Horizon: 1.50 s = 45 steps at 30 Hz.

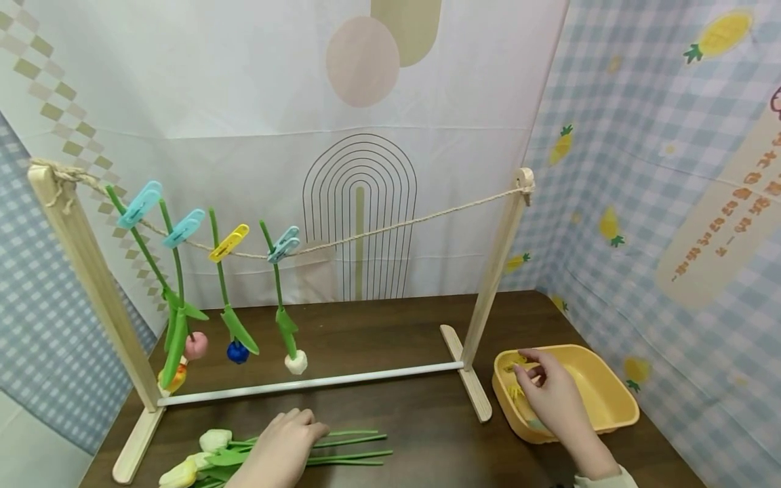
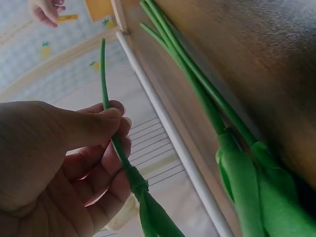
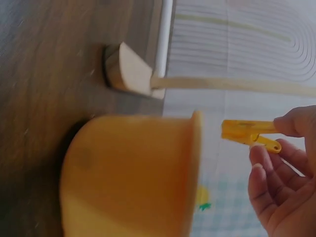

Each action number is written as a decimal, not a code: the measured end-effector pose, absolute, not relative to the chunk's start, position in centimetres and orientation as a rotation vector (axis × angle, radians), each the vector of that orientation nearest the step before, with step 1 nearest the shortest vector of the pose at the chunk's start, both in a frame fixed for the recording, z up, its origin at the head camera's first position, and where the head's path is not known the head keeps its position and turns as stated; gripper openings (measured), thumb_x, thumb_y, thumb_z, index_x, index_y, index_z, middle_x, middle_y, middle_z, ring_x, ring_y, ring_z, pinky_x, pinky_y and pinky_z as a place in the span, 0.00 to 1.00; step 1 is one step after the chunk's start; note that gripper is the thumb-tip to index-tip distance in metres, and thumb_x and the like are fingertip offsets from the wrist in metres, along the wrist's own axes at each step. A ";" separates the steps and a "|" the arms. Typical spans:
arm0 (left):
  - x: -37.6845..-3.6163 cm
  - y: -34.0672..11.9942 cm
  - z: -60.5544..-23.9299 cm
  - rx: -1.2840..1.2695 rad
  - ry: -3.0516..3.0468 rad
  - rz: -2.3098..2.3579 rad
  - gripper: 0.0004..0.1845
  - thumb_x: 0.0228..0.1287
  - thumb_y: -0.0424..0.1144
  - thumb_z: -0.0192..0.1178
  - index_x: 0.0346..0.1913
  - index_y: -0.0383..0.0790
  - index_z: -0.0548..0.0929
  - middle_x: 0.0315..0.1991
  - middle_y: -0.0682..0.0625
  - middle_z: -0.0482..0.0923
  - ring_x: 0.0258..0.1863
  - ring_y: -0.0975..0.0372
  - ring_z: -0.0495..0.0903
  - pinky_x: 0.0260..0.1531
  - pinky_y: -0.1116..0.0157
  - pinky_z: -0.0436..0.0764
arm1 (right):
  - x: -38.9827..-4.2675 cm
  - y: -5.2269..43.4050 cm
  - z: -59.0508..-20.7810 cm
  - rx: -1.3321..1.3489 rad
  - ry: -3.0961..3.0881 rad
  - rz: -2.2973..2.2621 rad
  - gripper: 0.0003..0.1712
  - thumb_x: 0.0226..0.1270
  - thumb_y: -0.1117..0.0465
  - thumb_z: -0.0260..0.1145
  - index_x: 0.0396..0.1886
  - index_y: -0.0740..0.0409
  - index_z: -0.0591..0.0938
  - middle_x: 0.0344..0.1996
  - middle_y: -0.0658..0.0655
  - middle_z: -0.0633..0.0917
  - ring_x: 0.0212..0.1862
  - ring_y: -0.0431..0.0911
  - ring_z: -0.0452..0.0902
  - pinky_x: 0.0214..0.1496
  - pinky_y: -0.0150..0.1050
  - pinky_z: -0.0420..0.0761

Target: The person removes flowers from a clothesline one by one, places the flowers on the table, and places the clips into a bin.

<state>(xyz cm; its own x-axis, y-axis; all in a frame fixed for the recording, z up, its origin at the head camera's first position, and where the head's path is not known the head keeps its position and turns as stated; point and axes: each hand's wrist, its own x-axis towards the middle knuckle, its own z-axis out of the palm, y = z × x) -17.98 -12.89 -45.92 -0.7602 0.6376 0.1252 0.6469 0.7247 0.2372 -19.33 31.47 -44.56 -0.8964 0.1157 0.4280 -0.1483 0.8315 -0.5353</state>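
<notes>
Left hand (image 2: 59, 163) pinches one green tulip stem (image 2: 114, 143) between thumb and fingers, gripping just above the leaf joint, so the long free end stands up toward 12 o'clock. Likely held there to keep the upper stem free.

Right hand (image 3: 286, 168) pinches a yellow clothespin (image 3: 247, 134) by its tail end, jaws pointing to 9 o'clock, over the yellow tub (image 1: 601, 400) that sits at 3 o'clock from the rack foot.

Outward: spare tulips (image 1: 256, 457) lie on the table (image 1: 396, 339) at 6 o'clock of the wooden rack (image 1: 488, 285). Its twine line (image 1: 396, 227) carries four flowers hung heads-down by pegs (image 1: 228, 242), all bunched at the 9 o'clock end.

Head view hides both grips: left hand looks merely laid on the bunch, clothespin barely shows. The wrist views settle each, but neither shows the line.
</notes>
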 end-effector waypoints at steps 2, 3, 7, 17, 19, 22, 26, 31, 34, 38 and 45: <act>-18.0 -12.9 -46.2 -1.080 -2.901 -0.413 0.12 0.55 0.27 0.65 0.41 0.43 0.87 0.29 0.57 0.73 0.31 0.63 0.73 0.29 0.62 0.72 | -19.2 32.0 -44.8 -0.006 -2.589 0.795 0.16 0.63 0.64 0.68 0.50 0.64 0.80 0.36 0.54 0.82 0.32 0.42 0.77 0.28 0.33 0.76; -18.0 -12.9 -46.3 -1.083 -2.903 -0.411 0.12 0.54 0.27 0.66 0.40 0.43 0.87 0.29 0.57 0.73 0.31 0.63 0.73 0.29 0.62 0.73 | -19.2 32.2 -44.9 -0.021 -2.602 0.794 0.16 0.63 0.64 0.69 0.50 0.64 0.80 0.38 0.55 0.82 0.32 0.43 0.77 0.29 0.34 0.76; -18.0 -12.8 -46.9 -1.081 -2.885 -0.405 0.10 0.52 0.26 0.65 0.36 0.43 0.87 0.28 0.56 0.74 0.31 0.61 0.75 0.28 0.61 0.74 | -19.2 32.8 -45.4 -0.055 -2.660 0.786 0.17 0.62 0.65 0.68 0.50 0.65 0.80 0.43 0.60 0.83 0.35 0.46 0.78 0.30 0.35 0.77; -18.1 -12.8 -47.9 -1.073 -2.932 -0.446 0.05 0.54 0.30 0.68 0.34 0.42 0.86 0.27 0.56 0.75 0.29 0.60 0.76 0.27 0.59 0.75 | -19.1 33.2 -46.0 -0.119 -2.783 0.789 0.18 0.62 0.63 0.67 0.51 0.65 0.79 0.45 0.61 0.83 0.38 0.48 0.78 0.35 0.43 0.78; -18.2 -12.8 -48.2 -1.081 -2.927 -0.444 0.04 0.54 0.32 0.68 0.33 0.43 0.85 0.26 0.56 0.74 0.28 0.61 0.75 0.26 0.60 0.74 | -19.0 33.2 -46.0 -0.136 -2.805 0.787 0.19 0.63 0.62 0.67 0.52 0.65 0.79 0.46 0.61 0.83 0.39 0.49 0.78 0.36 0.44 0.78; -18.3 -12.8 -48.4 -1.085 -2.947 -0.453 0.04 0.55 0.32 0.68 0.33 0.43 0.85 0.26 0.56 0.74 0.28 0.61 0.75 0.25 0.60 0.74 | -19.0 33.3 -46.0 -0.144 -2.822 0.782 0.19 0.63 0.62 0.67 0.52 0.64 0.79 0.46 0.61 0.83 0.40 0.50 0.78 0.37 0.46 0.78; -18.3 -12.8 -48.6 -1.078 -2.955 -0.455 0.04 0.55 0.31 0.67 0.33 0.42 0.85 0.27 0.54 0.76 0.29 0.60 0.75 0.26 0.59 0.75 | -18.9 33.3 -46.1 -0.137 -2.818 0.762 0.18 0.62 0.62 0.67 0.51 0.65 0.79 0.44 0.61 0.83 0.40 0.51 0.78 0.38 0.48 0.78; -18.5 -12.8 -48.7 -1.075 -3.010 -0.505 0.05 0.55 0.30 0.67 0.34 0.42 0.85 0.26 0.56 0.75 0.28 0.61 0.75 0.28 0.58 0.76 | -18.9 33.5 -46.2 -0.125 -2.822 0.745 0.18 0.62 0.64 0.66 0.51 0.67 0.79 0.46 0.64 0.82 0.42 0.54 0.78 0.42 0.51 0.78; -18.5 -12.8 -48.7 -1.064 -3.028 -0.523 0.04 0.55 0.32 0.68 0.34 0.42 0.85 0.26 0.57 0.74 0.28 0.62 0.75 0.28 0.58 0.76 | -18.9 33.6 -46.2 -0.123 -2.825 0.733 0.19 0.63 0.65 0.64 0.53 0.68 0.78 0.48 0.67 0.81 0.45 0.58 0.77 0.45 0.54 0.77; -18.5 -12.9 -48.6 -1.053 -3.029 -0.523 0.06 0.55 0.37 0.70 0.34 0.42 0.84 0.27 0.57 0.74 0.29 0.61 0.75 0.29 0.57 0.76 | -19.0 33.7 -46.2 -0.128 -2.811 0.718 0.20 0.63 0.65 0.65 0.53 0.69 0.78 0.49 0.68 0.81 0.46 0.60 0.77 0.47 0.56 0.76; -18.9 -13.1 -48.4 -1.064 -3.077 -0.614 0.07 0.57 0.39 0.69 0.37 0.41 0.85 0.28 0.57 0.74 0.29 0.62 0.75 0.29 0.58 0.75 | -19.2 33.2 -46.0 -0.112 -2.774 0.705 0.20 0.64 0.62 0.66 0.53 0.68 0.78 0.49 0.67 0.81 0.46 0.59 0.78 0.47 0.56 0.77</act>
<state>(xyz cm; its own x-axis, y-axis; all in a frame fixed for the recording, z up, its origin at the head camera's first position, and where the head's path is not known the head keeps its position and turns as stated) -18.89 -13.08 -48.40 -0.7804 0.6240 -0.0405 0.5606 0.7268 0.3967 -19.22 33.24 -46.02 -0.9587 0.1421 0.2463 0.0071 0.8780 -0.4787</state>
